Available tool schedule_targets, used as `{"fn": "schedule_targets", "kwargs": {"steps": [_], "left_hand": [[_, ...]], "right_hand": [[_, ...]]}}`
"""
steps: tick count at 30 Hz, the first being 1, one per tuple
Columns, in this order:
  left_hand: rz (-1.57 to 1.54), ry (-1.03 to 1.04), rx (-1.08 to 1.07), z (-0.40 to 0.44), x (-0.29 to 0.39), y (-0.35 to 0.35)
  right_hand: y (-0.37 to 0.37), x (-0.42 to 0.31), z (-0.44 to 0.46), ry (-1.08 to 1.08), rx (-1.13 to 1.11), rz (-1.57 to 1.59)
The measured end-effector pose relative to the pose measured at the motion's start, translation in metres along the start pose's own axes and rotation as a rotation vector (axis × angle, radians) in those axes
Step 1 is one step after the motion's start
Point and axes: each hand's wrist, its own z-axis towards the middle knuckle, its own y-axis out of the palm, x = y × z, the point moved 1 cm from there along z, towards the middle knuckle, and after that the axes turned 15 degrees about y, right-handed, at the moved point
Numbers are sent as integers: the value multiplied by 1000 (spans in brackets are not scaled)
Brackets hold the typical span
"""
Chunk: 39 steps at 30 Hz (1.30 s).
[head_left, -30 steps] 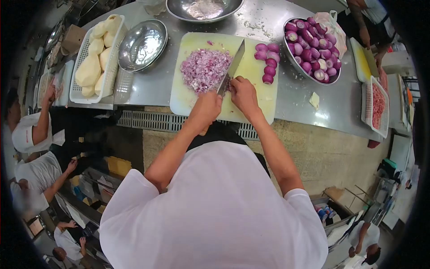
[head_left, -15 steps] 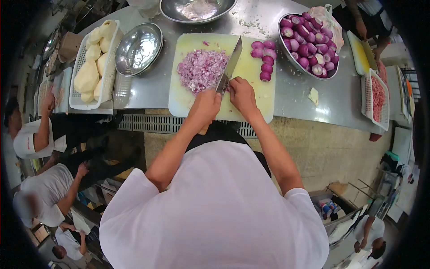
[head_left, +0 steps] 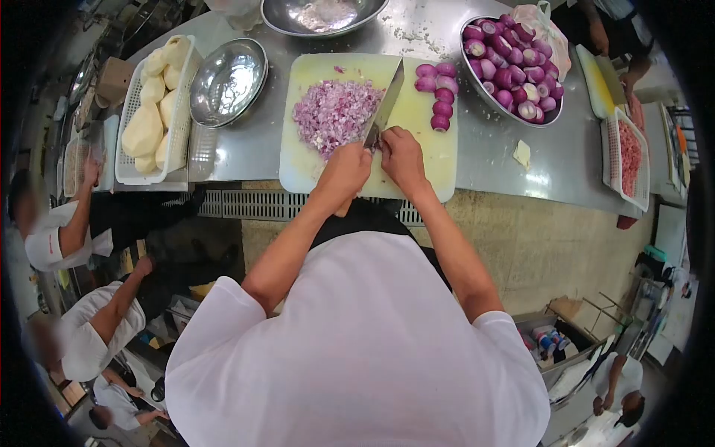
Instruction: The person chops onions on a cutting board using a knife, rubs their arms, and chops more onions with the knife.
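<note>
My left hand (head_left: 345, 173) is wrapped round the handle of a large knife (head_left: 389, 97), whose blade points up and slightly right over the cutting board (head_left: 439, 167). Close beside the blade's lower end, my right hand (head_left: 403, 158) has its fingers pinched together; what they hold is mostly hidden. Left of the blade lies a heap of chopped purple onion (head_left: 334, 113). Several whole peeled onions (head_left: 442, 108) sit at the board's upper right. A metal bowl (head_left: 521, 68) full of peeled purple onions stands right of the board.
White basket of peeled potato-like vegetables (head_left: 144, 134) and metal bowls (head_left: 228, 83) stand at left. A bowl with pale contents (head_left: 324, 16) is behind the board. At right are a pale scrap (head_left: 522, 154), another board (head_left: 596, 88) and a basket of minced meat (head_left: 630, 160). Other people work around.
The knife and both hands stay nearly in place at the board, with a small shift of the blade. The view has moved slightly. At lower left, a person in white has moved and raised an arm.
</note>
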Motion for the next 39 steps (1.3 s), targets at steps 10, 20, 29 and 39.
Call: {"fn": "schedule_targets", "kwargs": {"steps": [10,20,29,39], "left_hand": [[132,68,56,-3,5,-8],[329,234,113,-6,-22,2],[340,285,102,3,-41,17],[266,148,11,8,-23,19]], "right_hand": [[-1,16,-10,89,-11,116],[6,1,-3,101,-4,150],[1,6,-3,68,-41,114],[4,6,-7,63,-18,152]]}}
